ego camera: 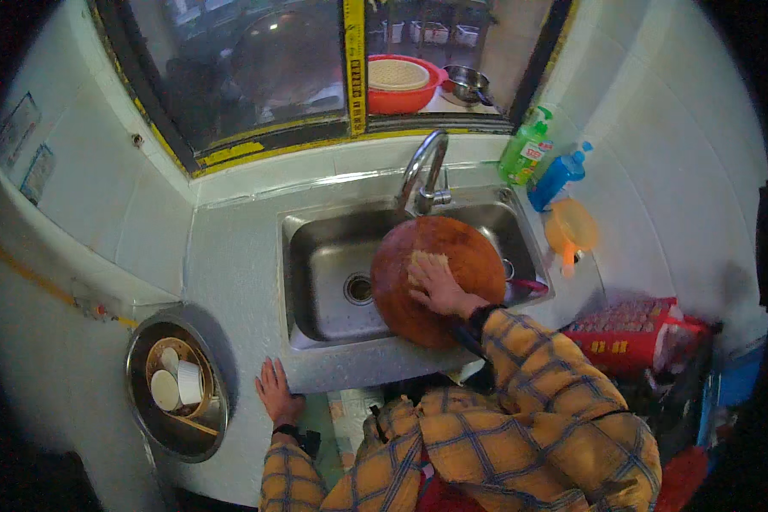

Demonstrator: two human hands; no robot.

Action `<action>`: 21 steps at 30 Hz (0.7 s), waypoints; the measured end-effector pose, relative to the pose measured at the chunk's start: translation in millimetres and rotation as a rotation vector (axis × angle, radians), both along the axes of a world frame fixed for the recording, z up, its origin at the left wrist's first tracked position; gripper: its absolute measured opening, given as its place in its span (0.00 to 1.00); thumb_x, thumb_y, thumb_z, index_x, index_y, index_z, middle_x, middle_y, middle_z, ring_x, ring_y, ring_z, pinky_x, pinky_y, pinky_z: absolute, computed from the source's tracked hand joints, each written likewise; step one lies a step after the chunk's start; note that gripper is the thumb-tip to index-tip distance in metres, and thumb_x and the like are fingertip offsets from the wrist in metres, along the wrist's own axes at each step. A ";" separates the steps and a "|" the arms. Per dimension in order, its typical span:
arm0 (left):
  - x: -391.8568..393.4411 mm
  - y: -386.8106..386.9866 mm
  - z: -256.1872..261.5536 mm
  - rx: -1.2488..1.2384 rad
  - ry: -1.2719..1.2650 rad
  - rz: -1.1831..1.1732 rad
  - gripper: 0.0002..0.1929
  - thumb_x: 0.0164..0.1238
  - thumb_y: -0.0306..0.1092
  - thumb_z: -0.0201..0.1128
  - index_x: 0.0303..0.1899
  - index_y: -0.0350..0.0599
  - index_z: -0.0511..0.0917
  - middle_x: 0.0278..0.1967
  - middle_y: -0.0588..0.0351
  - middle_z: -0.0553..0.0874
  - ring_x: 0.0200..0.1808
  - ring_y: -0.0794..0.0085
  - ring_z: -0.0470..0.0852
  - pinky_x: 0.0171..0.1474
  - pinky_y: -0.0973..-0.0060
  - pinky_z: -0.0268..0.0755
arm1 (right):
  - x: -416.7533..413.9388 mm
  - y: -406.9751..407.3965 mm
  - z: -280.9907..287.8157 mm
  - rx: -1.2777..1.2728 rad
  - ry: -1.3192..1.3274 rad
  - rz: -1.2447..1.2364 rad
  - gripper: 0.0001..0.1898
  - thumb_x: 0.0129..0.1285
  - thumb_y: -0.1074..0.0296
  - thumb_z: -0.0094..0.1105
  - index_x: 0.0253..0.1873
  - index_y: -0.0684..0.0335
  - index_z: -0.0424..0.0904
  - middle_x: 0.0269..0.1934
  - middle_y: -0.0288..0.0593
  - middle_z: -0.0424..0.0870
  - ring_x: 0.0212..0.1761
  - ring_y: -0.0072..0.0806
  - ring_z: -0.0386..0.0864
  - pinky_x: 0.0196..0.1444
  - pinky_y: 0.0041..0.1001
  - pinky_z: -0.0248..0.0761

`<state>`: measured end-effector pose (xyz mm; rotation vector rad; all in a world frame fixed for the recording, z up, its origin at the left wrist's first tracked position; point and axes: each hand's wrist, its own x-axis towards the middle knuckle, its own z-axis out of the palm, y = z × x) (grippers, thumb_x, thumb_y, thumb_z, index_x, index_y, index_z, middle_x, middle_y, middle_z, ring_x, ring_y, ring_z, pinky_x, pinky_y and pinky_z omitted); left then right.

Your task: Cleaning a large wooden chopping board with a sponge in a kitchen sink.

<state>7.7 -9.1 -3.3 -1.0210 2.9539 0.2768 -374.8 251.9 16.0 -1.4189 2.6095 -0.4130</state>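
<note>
A round reddish-brown wooden cutting board [464, 246] lies across the right part of a stainless-steel sink [323, 256], below the faucet [422, 169]. Flat on its face, my right hand [440, 285] presses a pale yellow cleaning pad [438, 258], mostly covered by the fingers. My left hand [278, 390] rests with fingers apart on the front edge of the grey countertop [237, 275], holding nothing. The sink's left drain [359, 288] is visible beside the board, while the board hides much of the sink's right side.
Left on the counter stands a steel basin [131, 371] with white dishes [189, 382] inside. Green [525, 153] and blue [557, 179] pump bottles and an orange dipper [571, 227] stand right of the sink. A red plastic bag [621, 336] lies near my right arm. A window [281, 70] is behind.
</note>
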 end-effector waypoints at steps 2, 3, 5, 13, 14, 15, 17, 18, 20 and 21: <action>-2.2 -1.8 -2.5 -0.007 0.018 -0.017 0.54 0.39 0.35 0.73 0.74 0.51 0.52 0.75 0.50 0.54 0.77 0.56 0.51 0.76 0.49 0.39 | 24.6 39.4 2.5 -0.114 -0.121 0.063 0.34 0.71 0.47 0.48 0.76 0.56 0.54 0.77 0.56 0.47 0.78 0.60 0.40 0.75 0.58 0.36; -9.9 0.9 -2.3 0.002 0.020 -0.026 0.54 0.39 0.35 0.72 0.74 0.51 0.52 0.75 0.50 0.55 0.76 0.56 0.52 0.76 0.49 0.39 | 33.5 62.1 2.9 -0.119 -0.116 0.033 0.34 0.71 0.47 0.48 0.76 0.56 0.54 0.77 0.56 0.47 0.78 0.60 0.40 0.75 0.58 0.36; -13.2 1.9 2.3 -0.002 0.021 -0.036 0.53 0.40 0.35 0.71 0.74 0.51 0.53 0.75 0.50 0.55 0.76 0.56 0.52 0.75 0.49 0.40 | 48.7 93.1 2.6 0.037 -0.105 0.076 0.36 0.70 0.41 0.46 0.76 0.54 0.53 0.78 0.52 0.43 0.79 0.57 0.39 0.74 0.60 0.34; -11.1 3.1 0.3 -0.035 0.091 -0.030 0.50 0.41 0.32 0.69 0.73 0.49 0.55 0.75 0.50 0.55 0.76 0.56 0.52 0.75 0.48 0.40 | 55.8 117.8 5.6 0.059 -0.129 0.059 0.33 0.72 0.42 0.42 0.75 0.51 0.55 0.78 0.51 0.45 0.78 0.60 0.40 0.73 0.61 0.35; -9.6 2.7 1.1 -0.034 0.089 -0.025 0.50 0.41 0.32 0.69 0.73 0.49 0.55 0.75 0.50 0.55 0.76 0.56 0.52 0.75 0.48 0.40 | 47.1 109.5 4.3 0.059 -0.129 0.042 0.32 0.73 0.42 0.41 0.75 0.51 0.56 0.78 0.51 0.45 0.78 0.60 0.40 0.73 0.61 0.36; -13.9 5.6 6.6 0.010 0.059 -0.023 0.51 0.40 0.32 0.69 0.73 0.49 0.55 0.75 0.50 0.55 0.76 0.56 0.52 0.75 0.47 0.40 | 35.4 104.8 3.4 0.065 -0.130 0.038 0.32 0.73 0.42 0.41 0.75 0.51 0.56 0.78 0.51 0.45 0.78 0.60 0.40 0.73 0.61 0.36; -16.6 6.0 8.4 0.049 0.026 -0.006 0.51 0.39 0.32 0.70 0.73 0.49 0.55 0.75 0.50 0.55 0.76 0.56 0.52 0.75 0.47 0.39 | 10.1 81.2 3.6 0.082 -0.076 -0.013 0.32 0.72 0.46 0.46 0.76 0.50 0.55 0.76 0.54 0.49 0.78 0.61 0.42 0.74 0.59 0.37; -14.1 5.0 5.7 0.025 0.012 0.003 0.52 0.39 0.33 0.71 0.73 0.49 0.54 0.75 0.50 0.55 0.77 0.56 0.52 0.75 0.47 0.39 | -1.9 67.9 0.3 0.079 -0.081 -0.007 0.32 0.72 0.46 0.46 0.76 0.50 0.55 0.76 0.54 0.49 0.78 0.61 0.42 0.74 0.59 0.37; -11.1 3.5 2.2 0.000 -0.004 0.008 0.53 0.38 0.34 0.71 0.73 0.50 0.54 0.75 0.50 0.55 0.77 0.56 0.51 0.75 0.48 0.39 | -25.4 43.7 -4.7 0.080 -0.033 -0.093 0.32 0.72 0.44 0.46 0.76 0.48 0.54 0.77 0.53 0.46 0.78 0.59 0.40 0.74 0.58 0.37; -10.1 3.3 1.9 0.001 -0.011 0.005 0.53 0.38 0.34 0.71 0.73 0.49 0.53 0.75 0.49 0.55 0.77 0.56 0.51 0.75 0.48 0.39 | -35.6 32.7 -7.1 0.077 -0.038 -0.094 0.32 0.72 0.44 0.46 0.76 0.48 0.54 0.77 0.53 0.46 0.78 0.59 0.40 0.74 0.58 0.37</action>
